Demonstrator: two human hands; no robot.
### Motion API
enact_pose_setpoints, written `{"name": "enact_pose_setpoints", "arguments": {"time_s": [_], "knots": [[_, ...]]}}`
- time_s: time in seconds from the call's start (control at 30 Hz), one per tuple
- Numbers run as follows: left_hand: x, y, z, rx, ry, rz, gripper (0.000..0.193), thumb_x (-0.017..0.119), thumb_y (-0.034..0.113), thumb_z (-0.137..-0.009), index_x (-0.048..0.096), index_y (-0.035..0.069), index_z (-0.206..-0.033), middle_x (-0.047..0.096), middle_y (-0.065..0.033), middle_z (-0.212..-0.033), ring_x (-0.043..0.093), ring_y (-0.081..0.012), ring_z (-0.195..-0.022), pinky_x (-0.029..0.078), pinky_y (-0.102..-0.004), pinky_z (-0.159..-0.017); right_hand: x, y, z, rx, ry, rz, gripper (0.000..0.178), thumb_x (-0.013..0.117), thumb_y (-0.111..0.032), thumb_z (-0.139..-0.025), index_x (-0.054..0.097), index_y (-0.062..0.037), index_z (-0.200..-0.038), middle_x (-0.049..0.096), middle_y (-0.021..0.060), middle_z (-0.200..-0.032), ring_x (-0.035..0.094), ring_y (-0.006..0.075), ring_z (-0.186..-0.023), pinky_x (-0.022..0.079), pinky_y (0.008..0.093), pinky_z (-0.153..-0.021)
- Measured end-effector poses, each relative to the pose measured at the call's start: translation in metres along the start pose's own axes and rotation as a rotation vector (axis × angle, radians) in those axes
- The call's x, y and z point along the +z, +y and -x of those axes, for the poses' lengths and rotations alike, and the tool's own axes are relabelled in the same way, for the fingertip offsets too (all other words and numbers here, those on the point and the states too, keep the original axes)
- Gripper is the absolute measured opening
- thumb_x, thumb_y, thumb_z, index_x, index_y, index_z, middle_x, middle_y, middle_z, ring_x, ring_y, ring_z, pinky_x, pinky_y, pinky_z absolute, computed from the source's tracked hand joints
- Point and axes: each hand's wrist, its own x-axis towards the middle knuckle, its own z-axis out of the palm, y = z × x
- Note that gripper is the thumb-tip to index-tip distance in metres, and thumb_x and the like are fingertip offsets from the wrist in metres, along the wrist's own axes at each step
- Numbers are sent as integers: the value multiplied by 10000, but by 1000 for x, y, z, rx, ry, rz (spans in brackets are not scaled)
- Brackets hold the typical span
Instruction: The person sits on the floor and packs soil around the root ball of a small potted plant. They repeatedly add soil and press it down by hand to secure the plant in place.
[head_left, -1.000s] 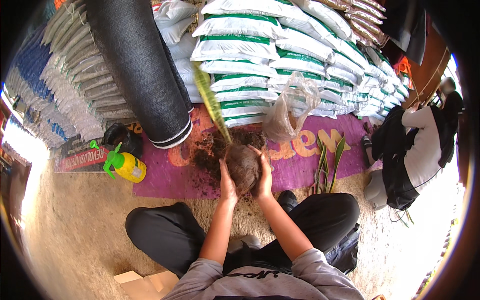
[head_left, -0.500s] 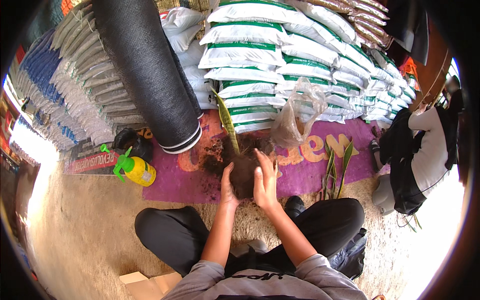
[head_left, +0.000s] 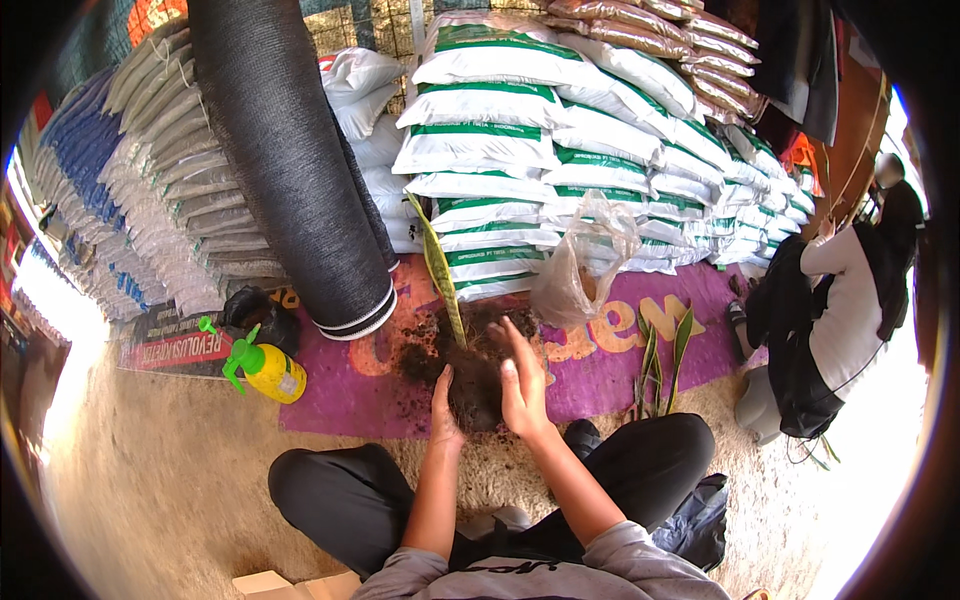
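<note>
A dark, soil-filled pot or planter bag (head_left: 474, 388) stands between my two hands, above the purple banner. One tall snake plant leaf (head_left: 438, 272), green with yellow edges, rises from it and leans slightly left. My left hand (head_left: 446, 412) is cupped against the pot's left side, its fingers partly hidden. On the other side, my right hand (head_left: 524, 385) is open with fingers stretched and spread, its thumb close to the pot's edge; whether it touches cannot be told. Loose dark soil (head_left: 418, 358) lies around and behind the pot.
A clear plastic bag (head_left: 585, 265) with brown contents stands behind my right hand. More snake plant leaves (head_left: 662, 365) lie by my right knee. A yellow-green spray bottle (head_left: 268, 368), a black mesh roll (head_left: 290, 160) and stacked white-green sacks (head_left: 490, 150) surround me. Another person (head_left: 845, 310) sits at right.
The whole scene sits lower in the picture, as the head view has tilted up. My right hand's fingers are spread wider from the thumb. My left hand stays at the pot.
</note>
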Motion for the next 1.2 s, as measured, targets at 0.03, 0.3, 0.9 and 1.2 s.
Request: {"name": "enact_pose_setpoints", "arguments": {"time_s": [0.03,0.3,0.9,1.2], "knots": [[1,1,2,-2,4,1,426,548,357,-893,544,32,-1168,613,-91,-1101,596,-210,-987,469,-352,-885,-2,1,3,-17,29,49,510,405,-243,-921,351,31,-1348,494,232,-1269,478,341,-1181,309,407,-1025],[23,14,14,15,-17,-66,480,438,418,-935,483,44,-1233,550,-100,-1193,563,-216,-1036,459,-345,-896,21,19,24,216,-14,-190,528,624,-186,-814,445,21,-1265,479,214,-1263,454,313,-1197,333,400,-1010],[10,7,7,-62,65,206,609,516,554,-827,549,34,-1141,609,-152,-1081,603,-292,-974,491,-421,-867,6,6,18,177,96,-159,472,323,-243,-969,347,28,-1355,347,196,-1407,286,306,-1332,173,358,-1105],[8,0,10,-56,-100,260,523,496,459,-878,548,21,-1160,619,-148,-1077,609,-288,-970,496,-414,-859,7,-4,22,-68,59,308,587,353,-379,-926,331,10,-1365,295,226,-1424,274,365,-1324,171,453,-1081]]}}
